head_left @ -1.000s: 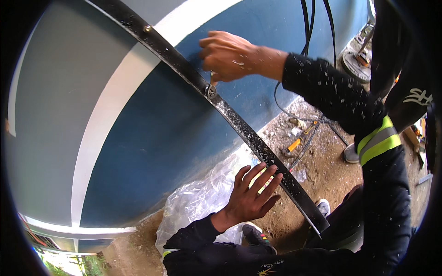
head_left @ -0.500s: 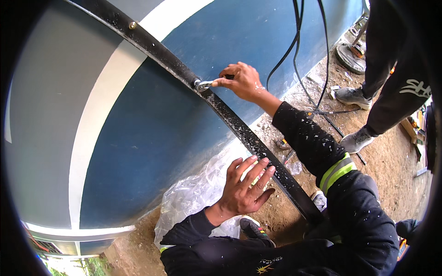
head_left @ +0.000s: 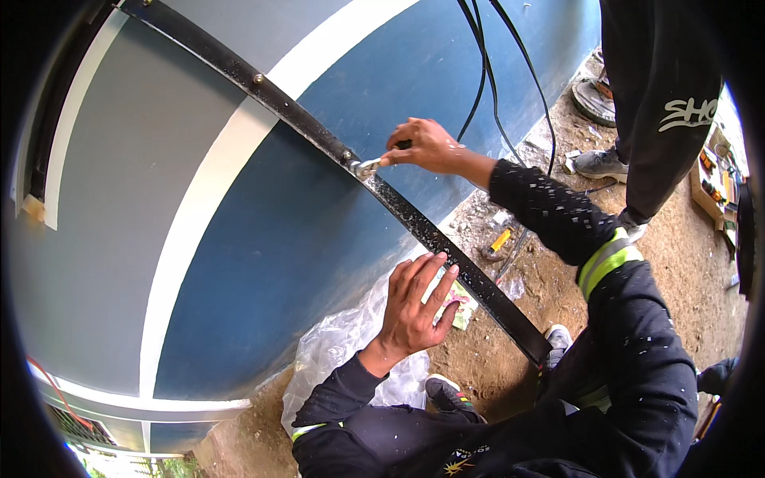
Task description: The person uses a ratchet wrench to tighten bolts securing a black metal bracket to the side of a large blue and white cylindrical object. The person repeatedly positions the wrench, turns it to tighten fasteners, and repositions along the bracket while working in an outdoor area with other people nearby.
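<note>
A long black metal bar [head_left: 307, 123] runs slantwise from the upper left, across the painted wall, down to near my legs. My right hand [head_left: 430, 147] is closed round the handle of a ratchet wrench, whose silver head [head_left: 367, 169] sits at the bar, just beside a small bolt [head_left: 347, 156]. Whether the head is seated on a fastener cannot be made out. Farther up the bar shows another brass-coloured bolt [head_left: 258, 79]. My left hand [head_left: 413, 307] is open, fingers stretched out, with its fingertips at the lower part of the bar. White flecks dot the bar and my right sleeve.
The wall [head_left: 239, 263] is blue, grey and white. Clear plastic sheeting [head_left: 319, 350] lies below my left hand. Black cables [head_left: 486, 80] hang at upper right. Another person's leg [head_left: 657, 111] stands at right, near a yellow-handled tool [head_left: 500, 240] and a box of tools [head_left: 712, 187].
My view has shifted, showing more of the bar's upper end. The ratchet head has moved slightly and the bolt beside it shows more plainly. My left hand still rests at the bar.
</note>
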`<state>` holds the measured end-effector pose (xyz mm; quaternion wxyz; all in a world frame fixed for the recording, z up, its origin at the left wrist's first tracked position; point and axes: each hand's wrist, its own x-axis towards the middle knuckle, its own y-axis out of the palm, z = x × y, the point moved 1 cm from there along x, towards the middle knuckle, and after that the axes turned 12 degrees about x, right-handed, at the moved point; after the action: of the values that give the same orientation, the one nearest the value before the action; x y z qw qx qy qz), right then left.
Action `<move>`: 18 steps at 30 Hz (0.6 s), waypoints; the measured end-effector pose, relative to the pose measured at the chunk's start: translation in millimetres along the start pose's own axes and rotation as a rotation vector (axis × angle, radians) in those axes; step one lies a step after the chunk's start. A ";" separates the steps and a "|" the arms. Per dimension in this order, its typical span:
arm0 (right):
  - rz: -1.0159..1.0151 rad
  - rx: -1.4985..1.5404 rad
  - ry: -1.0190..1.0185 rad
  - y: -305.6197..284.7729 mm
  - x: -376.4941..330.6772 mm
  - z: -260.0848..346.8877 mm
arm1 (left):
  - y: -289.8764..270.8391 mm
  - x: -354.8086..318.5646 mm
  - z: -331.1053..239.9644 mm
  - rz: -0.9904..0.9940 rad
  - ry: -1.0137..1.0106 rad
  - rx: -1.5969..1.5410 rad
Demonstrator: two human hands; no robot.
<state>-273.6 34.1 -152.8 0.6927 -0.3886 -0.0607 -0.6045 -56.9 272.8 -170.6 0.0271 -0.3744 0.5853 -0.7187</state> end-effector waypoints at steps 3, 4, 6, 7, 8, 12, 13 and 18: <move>0.093 0.012 0.129 -36.5 -38.4 13.9 | -8.0 4.9 11.5 -0.127 -0.020 0.108; 0.166 0.004 0.247 -52.8 -56.5 20.3 | -9.9 10.8 19.1 -0.185 -0.023 0.170; 0.226 -0.027 0.382 -83.9 -100.4 41.0 | -15.0 29.4 43.8 -0.246 -0.068 0.328; 0.232 0.028 0.492 -99.4 -124.9 54.3 | -14.9 42.7 56.6 -0.272 -0.085 0.400; 0.234 0.100 0.590 -113.6 -149.5 69.5 | -14.0 58.1 70.8 -0.256 -0.091 0.500; 0.097 0.441 0.771 -163.2 -239.9 146.2 | -8.2 126.8 128.6 -0.161 -0.026 0.994; 0.033 0.611 0.850 -167.0 -259.5 163.9 | -5.3 140.7 141.6 -0.091 0.006 1.095; -0.288 1.113 1.095 -155.7 -336.4 207.7 | 18.4 170.4 179.6 0.149 0.002 1.353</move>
<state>-419.3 432.2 -123.3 0.6317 0.3791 -0.0543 -0.6740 -84.3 38.3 -93.9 0.3042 -0.2332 0.0311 -0.9231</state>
